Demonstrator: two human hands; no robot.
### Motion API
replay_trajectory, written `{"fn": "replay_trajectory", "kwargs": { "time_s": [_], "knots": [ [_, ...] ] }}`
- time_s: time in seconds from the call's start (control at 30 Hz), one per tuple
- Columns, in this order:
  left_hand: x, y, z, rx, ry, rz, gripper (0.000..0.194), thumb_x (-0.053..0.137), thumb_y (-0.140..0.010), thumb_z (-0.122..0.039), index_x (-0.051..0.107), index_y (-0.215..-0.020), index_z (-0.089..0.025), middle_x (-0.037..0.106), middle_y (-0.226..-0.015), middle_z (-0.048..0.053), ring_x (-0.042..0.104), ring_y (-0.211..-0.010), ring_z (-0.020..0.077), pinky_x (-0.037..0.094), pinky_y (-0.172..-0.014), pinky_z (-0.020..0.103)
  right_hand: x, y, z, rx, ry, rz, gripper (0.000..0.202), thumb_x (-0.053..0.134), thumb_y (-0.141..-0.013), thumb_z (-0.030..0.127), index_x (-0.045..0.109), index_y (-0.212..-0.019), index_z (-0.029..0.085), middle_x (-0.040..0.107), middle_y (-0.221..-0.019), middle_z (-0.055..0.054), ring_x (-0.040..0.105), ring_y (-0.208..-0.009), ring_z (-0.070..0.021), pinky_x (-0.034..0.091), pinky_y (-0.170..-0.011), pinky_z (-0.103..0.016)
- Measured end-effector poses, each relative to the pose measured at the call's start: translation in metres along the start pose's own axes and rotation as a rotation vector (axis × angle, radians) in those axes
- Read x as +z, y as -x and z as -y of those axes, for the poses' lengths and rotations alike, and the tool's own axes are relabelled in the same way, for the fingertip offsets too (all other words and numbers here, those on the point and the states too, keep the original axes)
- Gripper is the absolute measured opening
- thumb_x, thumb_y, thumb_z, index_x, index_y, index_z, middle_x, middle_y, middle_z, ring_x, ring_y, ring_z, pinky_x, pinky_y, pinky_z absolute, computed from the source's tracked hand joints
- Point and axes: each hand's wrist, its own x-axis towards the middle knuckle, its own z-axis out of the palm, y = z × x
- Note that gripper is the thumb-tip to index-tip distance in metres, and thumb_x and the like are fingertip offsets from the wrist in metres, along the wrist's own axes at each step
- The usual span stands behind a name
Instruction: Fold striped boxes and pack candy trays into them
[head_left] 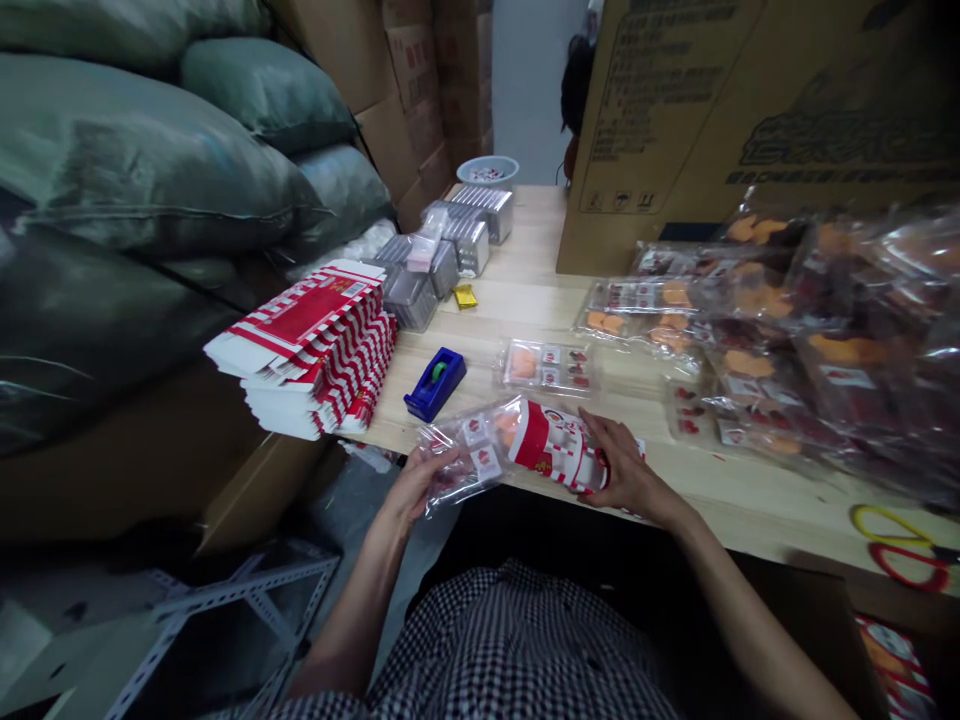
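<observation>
My left hand (417,484) pinches the left end of a clear plastic packet (480,450) with orange and printed pieces inside. The packet's right end meets the opening of a red and white printed carton (559,446); whether it reaches inside is hard to tell. My right hand (622,468) grips the carton's right end near the table's front edge. Another clear packet (547,368) lies flat just behind them. A blue tape dispenser (436,384) stands behind my left hand.
Folded red and white cartons (315,345) are stacked at left, beside clear plastic boxes (420,275). Many filled packets (757,330) are piled at right. Scissors (907,555) lie at the right front edge. A large cardboard box (675,130) stands behind.
</observation>
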Motion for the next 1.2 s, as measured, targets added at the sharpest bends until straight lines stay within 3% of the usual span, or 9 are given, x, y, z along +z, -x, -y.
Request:
{"fn": "replay_trajectory", "kwargs": {
  "time_s": [0.2, 0.3, 0.47, 0.63, 0.77, 0.9, 1.07, 1.2],
  "knots": [
    [-0.01, -0.01, -0.001, -0.034, -0.092, 0.143, 0.052, 0.087, -0.065, -0.022, 0.066, -0.112, -0.012, 0.076, -0.1, 0.015, 0.075, -0.074, 0.0231, 0.059, -0.061, 0.026, 0.01, 0.004, -0.001, 0.004, 0.08, 0.083, 0.124, 0.08, -0.06, 0.039, 0.005, -0.158, 0.032, 0.034, -0.15, -0.013, 0.029, -0.142, -0.0372, 0.006, -0.118, -0.06],
    [-0.016, -0.018, 0.004, -0.019, -0.108, 0.173, 0.048, 0.087, -0.064, -0.021, 0.069, -0.108, -0.011, 0.077, -0.099, 0.014, 0.074, -0.073, 0.0213, 0.057, -0.06, 0.024, 0.015, 0.005, -0.003, 0.016, 0.108, 0.078, 0.124, 0.08, -0.059, 0.039, 0.005, -0.158, 0.032, 0.034, -0.149, -0.013, 0.028, -0.143, -0.0362, 0.005, -0.119, -0.059],
    [-0.026, -0.02, 0.01, -0.106, -0.066, 0.117, 0.045, 0.088, -0.061, -0.017, 0.071, -0.103, -0.011, 0.077, -0.096, 0.013, 0.075, -0.075, 0.0224, 0.058, -0.066, 0.027, 0.016, 0.007, -0.001, 0.034, 0.137, 0.102, 0.123, 0.079, -0.059, 0.038, 0.005, -0.158, 0.033, 0.034, -0.148, -0.013, 0.028, -0.144, -0.0377, 0.005, -0.119, -0.059],
    [-0.017, -0.018, 0.008, -0.118, -0.054, 0.179, 0.058, 0.086, -0.062, -0.014, 0.067, -0.116, -0.014, 0.076, -0.103, 0.014, 0.075, -0.086, 0.0259, 0.06, -0.075, 0.034, 0.025, -0.005, 0.016, 0.034, 0.191, 0.148, 0.124, 0.078, -0.063, 0.038, -0.002, -0.157, 0.033, 0.025, -0.156, -0.018, 0.019, -0.148, -0.0407, -0.002, -0.115, -0.066],
    [0.003, -0.014, 0.008, -0.088, -0.04, 0.225, 0.06, 0.085, -0.067, -0.018, 0.065, -0.123, -0.018, 0.072, -0.116, 0.014, 0.074, -0.089, 0.0256, 0.061, -0.07, 0.032, 0.035, -0.02, 0.029, -0.023, 0.193, 0.095, 0.124, 0.078, -0.063, 0.031, -0.001, -0.158, 0.031, 0.03, -0.152, -0.019, 0.025, -0.146, -0.0384, 0.005, -0.117, -0.061],
    [0.016, -0.014, 0.007, 0.006, 0.059, 0.196, 0.059, 0.079, -0.076, -0.03, 0.059, -0.131, -0.028, 0.07, -0.121, 0.009, 0.073, -0.093, 0.0238, 0.06, -0.071, 0.031, 0.026, -0.023, 0.028, -0.043, 0.116, 0.047, 0.122, 0.079, -0.065, 0.035, 0.0, -0.158, 0.031, 0.037, -0.148, -0.015, 0.034, -0.14, -0.0363, 0.018, -0.117, -0.057],
    [0.01, -0.025, -0.001, 0.09, 0.114, 0.14, 0.049, 0.081, -0.071, -0.026, 0.067, -0.117, -0.02, 0.074, -0.107, 0.008, 0.072, -0.083, 0.02, 0.059, -0.074, 0.03, 0.003, -0.016, 0.024, 0.027, -0.008, -0.031, 0.122, 0.079, -0.067, 0.041, -0.003, -0.157, 0.034, 0.037, -0.148, -0.011, 0.038, -0.136, -0.0369, 0.028, -0.114, -0.056],
    [0.004, -0.029, -0.011, 0.124, 0.076, 0.143, 0.043, 0.081, -0.07, -0.025, 0.07, -0.112, -0.019, 0.075, -0.098, 0.008, 0.071, -0.077, 0.0192, 0.057, -0.067, 0.027, -0.005, -0.01, 0.024, 0.033, -0.112, -0.05, 0.122, 0.08, -0.068, 0.041, -0.003, -0.158, 0.033, 0.032, -0.153, -0.011, 0.034, -0.139, -0.0363, 0.029, -0.115, -0.055]
  ]
}}
